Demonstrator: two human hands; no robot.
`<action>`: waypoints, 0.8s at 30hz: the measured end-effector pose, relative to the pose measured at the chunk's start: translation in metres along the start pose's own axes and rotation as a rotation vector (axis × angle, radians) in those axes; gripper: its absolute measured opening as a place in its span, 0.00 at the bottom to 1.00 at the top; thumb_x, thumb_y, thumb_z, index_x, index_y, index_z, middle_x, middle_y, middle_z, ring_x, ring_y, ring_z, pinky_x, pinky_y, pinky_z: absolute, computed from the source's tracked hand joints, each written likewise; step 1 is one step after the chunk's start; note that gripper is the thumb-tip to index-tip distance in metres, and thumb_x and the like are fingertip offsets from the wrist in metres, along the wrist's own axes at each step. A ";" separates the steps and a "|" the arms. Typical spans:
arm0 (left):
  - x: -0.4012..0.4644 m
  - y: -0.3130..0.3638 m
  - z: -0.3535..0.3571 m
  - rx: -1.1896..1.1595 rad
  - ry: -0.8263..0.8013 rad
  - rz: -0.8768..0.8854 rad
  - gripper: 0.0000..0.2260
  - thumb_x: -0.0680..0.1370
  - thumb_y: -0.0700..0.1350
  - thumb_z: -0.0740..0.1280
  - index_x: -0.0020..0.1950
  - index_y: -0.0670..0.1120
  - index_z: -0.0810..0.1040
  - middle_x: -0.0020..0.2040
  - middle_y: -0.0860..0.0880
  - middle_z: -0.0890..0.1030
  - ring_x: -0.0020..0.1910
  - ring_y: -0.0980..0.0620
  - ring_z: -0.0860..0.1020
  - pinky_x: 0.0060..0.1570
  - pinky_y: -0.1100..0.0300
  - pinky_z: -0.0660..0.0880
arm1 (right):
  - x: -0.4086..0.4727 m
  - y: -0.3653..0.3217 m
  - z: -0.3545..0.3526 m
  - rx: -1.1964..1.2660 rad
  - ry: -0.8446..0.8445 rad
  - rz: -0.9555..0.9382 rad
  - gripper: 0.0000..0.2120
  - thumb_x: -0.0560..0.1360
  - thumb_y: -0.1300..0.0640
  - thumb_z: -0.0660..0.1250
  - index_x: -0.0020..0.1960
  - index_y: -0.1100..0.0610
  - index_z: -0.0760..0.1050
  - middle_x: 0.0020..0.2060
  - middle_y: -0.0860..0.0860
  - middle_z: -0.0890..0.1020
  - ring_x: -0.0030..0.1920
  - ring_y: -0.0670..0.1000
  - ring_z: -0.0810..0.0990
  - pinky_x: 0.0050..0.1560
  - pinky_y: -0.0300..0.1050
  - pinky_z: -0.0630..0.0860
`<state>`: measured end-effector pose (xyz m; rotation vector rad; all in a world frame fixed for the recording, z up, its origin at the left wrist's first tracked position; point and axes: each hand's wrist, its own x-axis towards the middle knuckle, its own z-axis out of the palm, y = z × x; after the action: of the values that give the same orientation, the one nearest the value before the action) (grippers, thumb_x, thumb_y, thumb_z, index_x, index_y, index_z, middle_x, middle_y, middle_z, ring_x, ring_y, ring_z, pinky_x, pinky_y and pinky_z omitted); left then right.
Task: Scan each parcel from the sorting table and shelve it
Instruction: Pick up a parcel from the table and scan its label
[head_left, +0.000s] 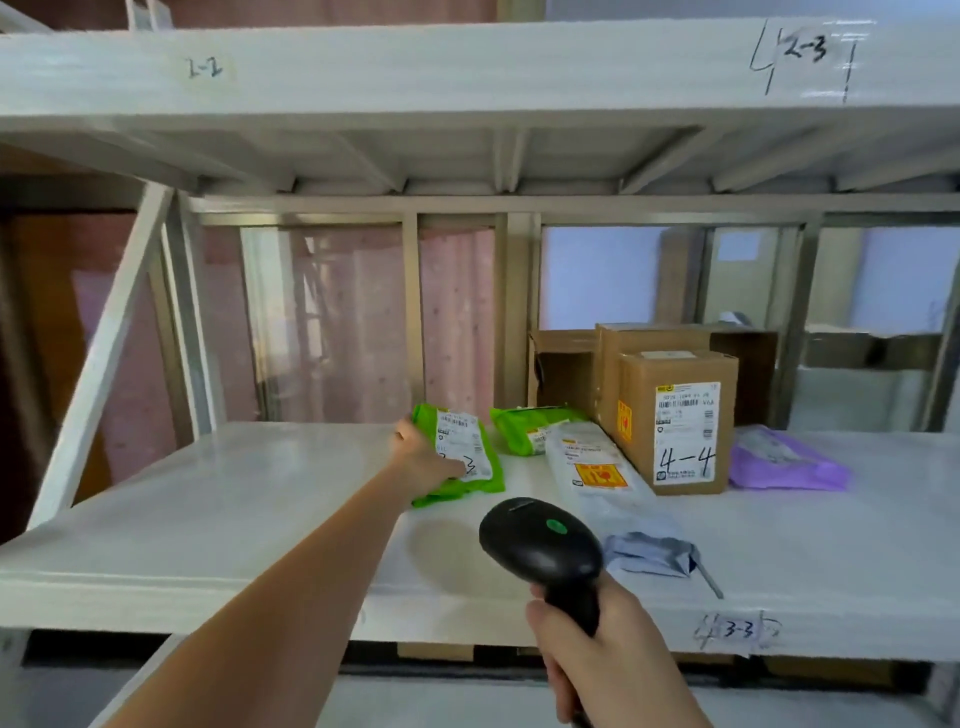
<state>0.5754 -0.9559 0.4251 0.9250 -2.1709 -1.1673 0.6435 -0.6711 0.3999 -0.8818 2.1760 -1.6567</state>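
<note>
Up close, the writing stands out: the upper shelf beam (467, 67) carries handwritten "2-2" at upper left and "2-3" at upper right, the lower shelf (208, 519) has "3-3" on its front edge at lower right, and a brown carton (675, 421) right of centre bears "4-4" on its white label. At the centre of the frame the left hand (421, 457) grips a bright green poly parcel (460, 457), fingers closed round its left edge; the parcel rests on the lower shelf, its white barcode label facing up with a handwritten "3" partly covered. Just right lie a second green parcel (530, 428), a clear bag (597, 467) with an orange sticker, and a purple bag (784, 460). The right hand (597, 649), at bottom centre, is wrapped tightly round a black scanner (543, 545).
</note>
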 end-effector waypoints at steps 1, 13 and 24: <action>0.010 -0.002 0.003 0.028 -0.017 0.012 0.49 0.70 0.42 0.81 0.80 0.39 0.52 0.76 0.41 0.60 0.75 0.41 0.66 0.69 0.52 0.69 | 0.000 -0.004 0.006 0.012 0.017 0.009 0.05 0.75 0.56 0.68 0.48 0.47 0.77 0.23 0.52 0.76 0.24 0.51 0.76 0.31 0.44 0.75; 0.070 -0.022 0.011 0.800 -0.106 0.303 0.22 0.86 0.58 0.53 0.76 0.51 0.69 0.75 0.44 0.66 0.74 0.39 0.66 0.71 0.42 0.62 | 0.021 -0.020 0.046 -0.042 0.136 0.084 0.07 0.74 0.54 0.69 0.50 0.44 0.77 0.25 0.48 0.78 0.25 0.44 0.76 0.34 0.39 0.73; 0.074 -0.018 0.018 0.829 -0.088 0.335 0.38 0.75 0.75 0.52 0.78 0.54 0.68 0.77 0.46 0.67 0.75 0.41 0.67 0.70 0.44 0.63 | 0.030 -0.025 0.038 -0.057 0.124 0.066 0.05 0.77 0.57 0.66 0.47 0.46 0.74 0.22 0.49 0.74 0.23 0.49 0.74 0.27 0.39 0.74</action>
<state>0.5214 -1.0102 0.4087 0.7556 -2.7860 -0.1175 0.6487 -0.7231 0.4159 -0.7310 2.3185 -1.6659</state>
